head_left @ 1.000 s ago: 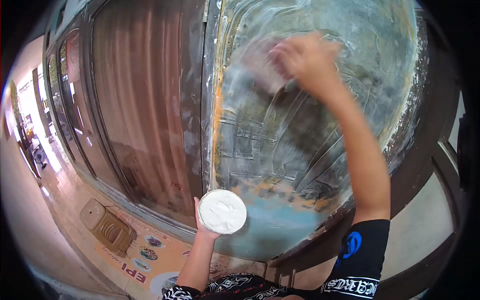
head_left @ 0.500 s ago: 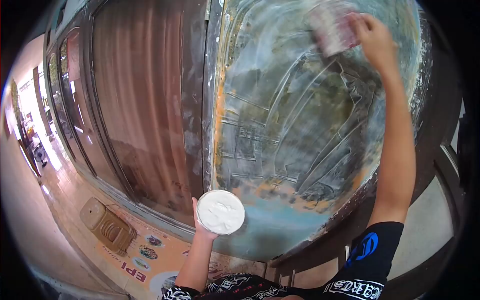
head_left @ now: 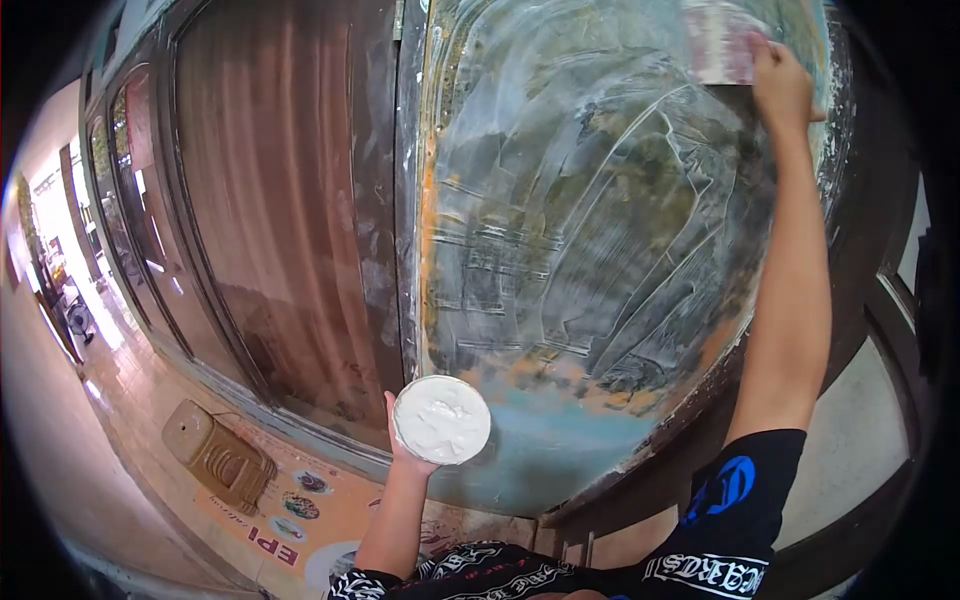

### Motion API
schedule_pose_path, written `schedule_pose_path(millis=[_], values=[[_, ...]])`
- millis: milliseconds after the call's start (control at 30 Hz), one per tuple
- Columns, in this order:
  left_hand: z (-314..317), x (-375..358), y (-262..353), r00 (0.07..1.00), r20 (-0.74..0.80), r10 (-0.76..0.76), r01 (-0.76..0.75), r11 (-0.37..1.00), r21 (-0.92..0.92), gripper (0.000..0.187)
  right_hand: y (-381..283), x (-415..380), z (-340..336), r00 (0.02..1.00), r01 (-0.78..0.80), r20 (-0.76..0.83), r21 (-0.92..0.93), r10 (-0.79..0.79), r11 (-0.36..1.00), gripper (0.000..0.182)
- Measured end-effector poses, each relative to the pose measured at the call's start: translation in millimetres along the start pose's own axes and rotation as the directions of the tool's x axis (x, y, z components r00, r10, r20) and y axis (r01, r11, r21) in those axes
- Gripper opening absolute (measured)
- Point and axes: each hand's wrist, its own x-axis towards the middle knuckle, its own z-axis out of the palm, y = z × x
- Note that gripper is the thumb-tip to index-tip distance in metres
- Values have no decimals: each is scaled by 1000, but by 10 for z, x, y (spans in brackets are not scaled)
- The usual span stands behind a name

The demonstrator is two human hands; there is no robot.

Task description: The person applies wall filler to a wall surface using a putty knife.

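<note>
My left hand is closed round a round tub of white putty, held upright with its open top towards me. The paste inside is thick and uneven. High on the right, my right hand grips a pinkish-red putty spreader smeared with white. The spreader lies against the upper part of the wall panel. Thin white streaks and curved ridges run over the panel's dark, patchy surface, with orange and blue-green areas round its edges.
Left of the panel stands a dark-framed window with a reddish-brown curtain. Below it, a brown plastic stool rests on a printed banner. A fan is far left. Dark-framed panelling stands at the right.
My right hand has moved the spreader up and to the right across the panel. The tub in my left hand has stayed nearly in place. The view has shifted slightly.
</note>
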Motion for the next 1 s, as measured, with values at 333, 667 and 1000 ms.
schedule_pose_path(millis=[333, 667, 1000], values=[[79, 59, -83, 1000, -11, 3, -3, 1000, -17, 83, -1090, -1773, -250, 644, 499, 331, 502, -690, 707, 16], [117, 38, -74, 1000, -4, 15, -15, 997, 72, 88, 1058, -15, -89, 978, -204, 56, 55, 201, 977, 52], [275, 152, -273, 996, 35, -77, 75, 995, 64, 84, -225, -803, -29, 944, 111, 293, 145, -149, 983, 37]])
